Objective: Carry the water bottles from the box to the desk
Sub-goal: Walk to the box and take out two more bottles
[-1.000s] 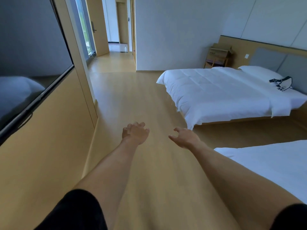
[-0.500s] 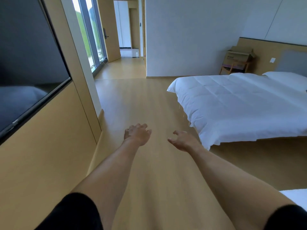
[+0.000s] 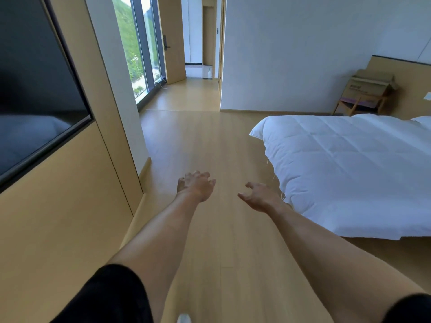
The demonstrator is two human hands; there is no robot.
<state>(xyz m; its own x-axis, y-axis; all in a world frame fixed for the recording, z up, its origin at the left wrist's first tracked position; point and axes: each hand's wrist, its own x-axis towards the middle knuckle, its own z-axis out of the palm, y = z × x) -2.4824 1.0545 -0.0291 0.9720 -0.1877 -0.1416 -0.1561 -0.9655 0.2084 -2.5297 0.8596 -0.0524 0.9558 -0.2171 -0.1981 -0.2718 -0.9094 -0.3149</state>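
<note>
Fingers on my left hand (image 3: 197, 186) and right hand (image 3: 261, 197) hang loose and empty, box (image 3: 370, 86) way off far right, so no bottles carried yet.

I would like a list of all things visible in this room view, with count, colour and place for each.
cardboard box: one, brown, on the wooden chair by the far wall
wooden chair: one, light wood, far right corner
bed: one, white duvet, right side
screen: one, dark, on the left wall
window: one, tall, green view, far left
floor: light wood, centre
left hand: empty, fingers loosely curled, over the floor
right hand: empty, fingers relaxed, near the bed corner
</note>
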